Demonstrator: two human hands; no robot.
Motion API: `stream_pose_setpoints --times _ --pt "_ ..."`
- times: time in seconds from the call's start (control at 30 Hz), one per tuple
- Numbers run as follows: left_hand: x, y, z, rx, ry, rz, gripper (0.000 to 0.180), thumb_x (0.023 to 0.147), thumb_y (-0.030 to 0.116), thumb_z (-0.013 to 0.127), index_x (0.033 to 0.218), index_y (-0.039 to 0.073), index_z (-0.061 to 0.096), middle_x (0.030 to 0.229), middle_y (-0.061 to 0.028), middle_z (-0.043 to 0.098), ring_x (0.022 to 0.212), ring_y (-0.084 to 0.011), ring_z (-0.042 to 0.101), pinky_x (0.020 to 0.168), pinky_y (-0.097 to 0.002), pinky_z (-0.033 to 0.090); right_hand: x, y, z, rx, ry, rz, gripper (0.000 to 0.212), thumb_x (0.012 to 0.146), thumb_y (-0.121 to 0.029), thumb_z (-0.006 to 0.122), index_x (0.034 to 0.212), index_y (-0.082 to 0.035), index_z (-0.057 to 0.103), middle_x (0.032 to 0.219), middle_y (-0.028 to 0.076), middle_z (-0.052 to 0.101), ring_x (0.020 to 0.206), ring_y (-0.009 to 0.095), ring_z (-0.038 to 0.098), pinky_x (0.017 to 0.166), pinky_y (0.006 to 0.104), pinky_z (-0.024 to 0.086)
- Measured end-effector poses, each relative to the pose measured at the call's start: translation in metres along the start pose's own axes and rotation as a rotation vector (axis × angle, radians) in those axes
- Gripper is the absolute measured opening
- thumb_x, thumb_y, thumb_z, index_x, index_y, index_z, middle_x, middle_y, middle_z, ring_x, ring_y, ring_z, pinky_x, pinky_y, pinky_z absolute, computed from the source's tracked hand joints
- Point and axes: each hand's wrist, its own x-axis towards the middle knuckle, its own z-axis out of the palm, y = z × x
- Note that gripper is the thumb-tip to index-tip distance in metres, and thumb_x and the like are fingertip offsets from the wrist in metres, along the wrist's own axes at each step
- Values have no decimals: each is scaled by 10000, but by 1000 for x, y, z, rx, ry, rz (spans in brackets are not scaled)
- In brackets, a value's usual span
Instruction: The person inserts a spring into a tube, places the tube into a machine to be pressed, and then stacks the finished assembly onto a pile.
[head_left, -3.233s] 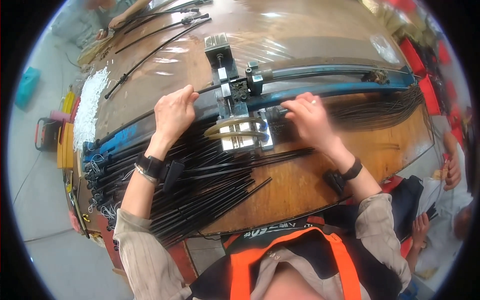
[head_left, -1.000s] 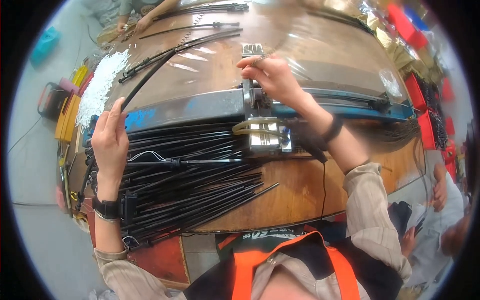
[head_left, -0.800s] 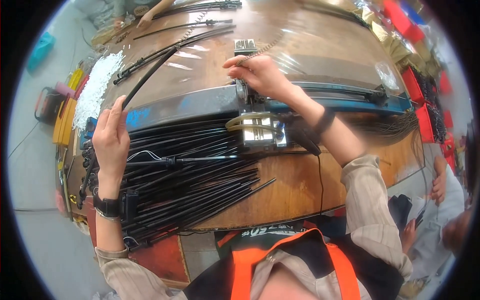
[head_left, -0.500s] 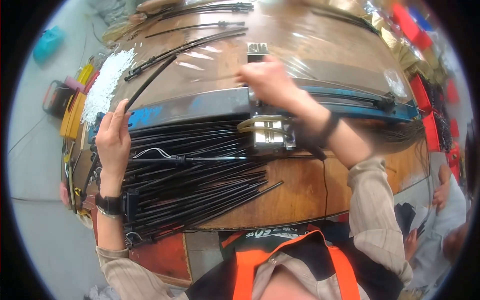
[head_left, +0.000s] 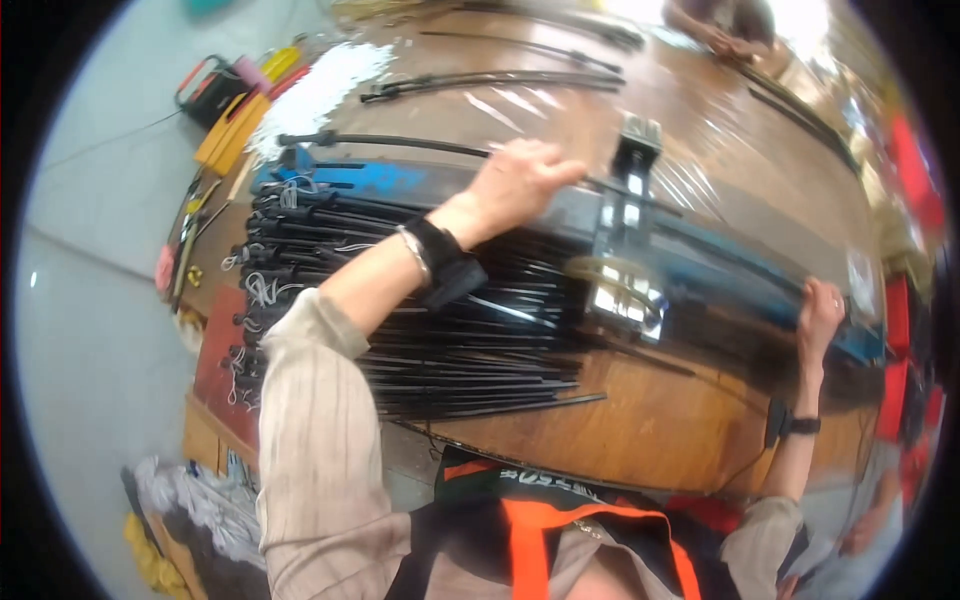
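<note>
Fingers bent, a worker's left hand point(head_left: 520, 188) grips a black rod point(head_left: 400, 144) spanning the frame's upper left to upper centre, near a metal clamp point(head_left: 620, 302); at right, the right hand point(head_left: 822, 314) curls near the blue rail point(head_left: 715, 272), its hold unclear.

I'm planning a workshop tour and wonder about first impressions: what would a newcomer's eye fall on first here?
Probably the dense spread of thin black rods on the left half of the brown wooden table. The loose heap of small white pieces at the table's far left and the bright orange strap at the lower edge also stand out. Centrally, the left hand grips a long black rod.
</note>
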Motion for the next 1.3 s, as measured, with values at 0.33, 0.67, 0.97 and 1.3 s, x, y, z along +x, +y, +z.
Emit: stream_pose_setpoints --times 0.33,0.67,0.97,1.3 --pt "-17 10 9 -147 44 -149 97 862 182 671 876 91 639 714 -83 539 701 -290 568 671 -387 471 -6 -7 17 -12 38 62 77 928 -99 584 963 -43 624 885 118 608 910 297 577 870 398 418" --pt "-8 15 12 -80 -100 -256 145 902 200 606 807 90 607 727 -136 629 711 -337 632 631 -444 487 -3 -117 -4 7 90 -163 239 890 -73 620 1124 -83 672 1125 52 677 1142 260 573 1000 427 360" --pt "3 22 11 3 -224 -312 171 901 202 590 782 81 567 720 -117 645 703 -321 635 621 -436 459 -13 -169 7 260 58 -73 251 820 -110 705 1069 -98 675 907 20 683 889 202 617 818 350 365" --pt "-8 25 21 12 -153 -231 171 908 189 590 773 92 548 708 -76 601 702 -283 611 624 -417 423 -17 -189 30 630 -83 72 220 831 -46 657 1050 -29 635 873 125 621 862 282 599 735 362 425"
